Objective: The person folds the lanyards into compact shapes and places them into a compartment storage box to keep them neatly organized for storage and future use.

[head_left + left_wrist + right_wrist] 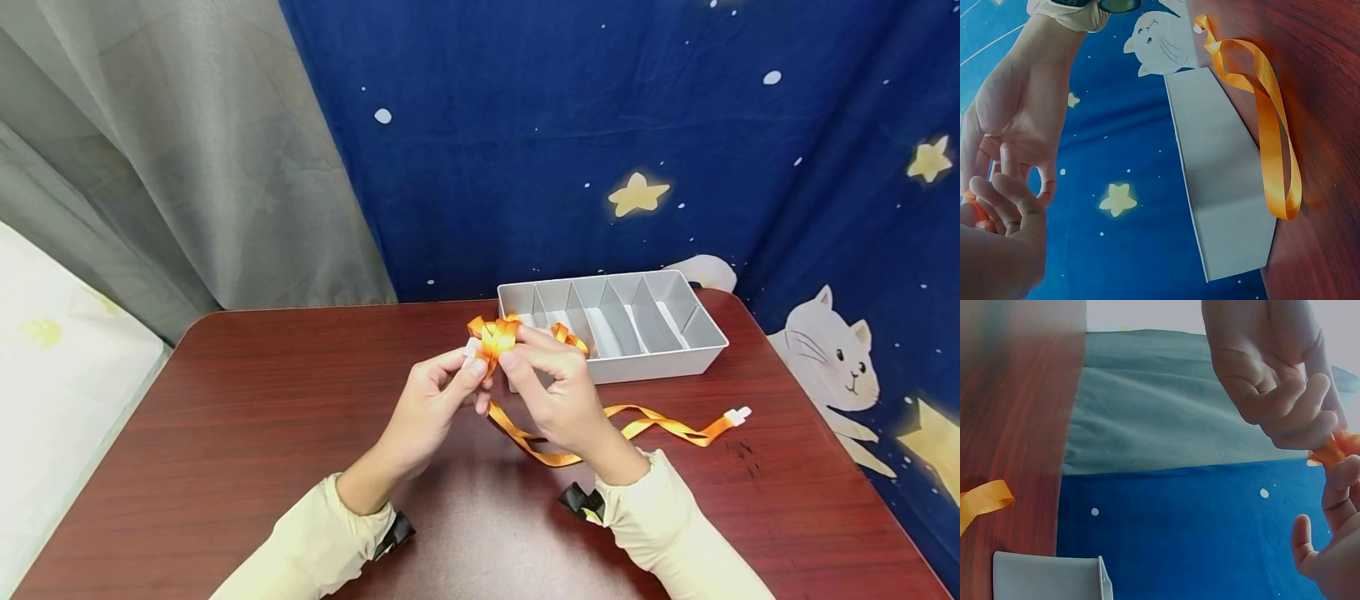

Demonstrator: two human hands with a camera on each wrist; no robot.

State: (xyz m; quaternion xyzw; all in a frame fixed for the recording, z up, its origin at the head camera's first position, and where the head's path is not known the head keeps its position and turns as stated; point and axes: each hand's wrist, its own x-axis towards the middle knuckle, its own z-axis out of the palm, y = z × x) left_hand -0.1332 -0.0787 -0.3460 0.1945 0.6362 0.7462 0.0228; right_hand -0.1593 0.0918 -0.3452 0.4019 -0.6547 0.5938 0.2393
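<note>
Nearest the head camera, noted cream sleeves (pixel 322 533); beyond them, left hand (pixel 427 412) and right hand (pixel 562 404), fingers bent in, both pinching an orange ribbon bundle (pixel 498 337) above a brown table (pixel 262 400), by a grey divided tray (pixel 652 367). Below, on the tabletop, noted a loose orange strap (pixel 556 460) with white clip (pixel 738 416). From left wrist: bundle mostly hidden by fingers; strap near tray. From right wrist: bundle at right edge, between fingertips.

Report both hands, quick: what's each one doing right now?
Left hand: holding the bunched orange ribbon by its white clip.
Right hand: pinching the same bunched orange ribbon from the other side.
</note>
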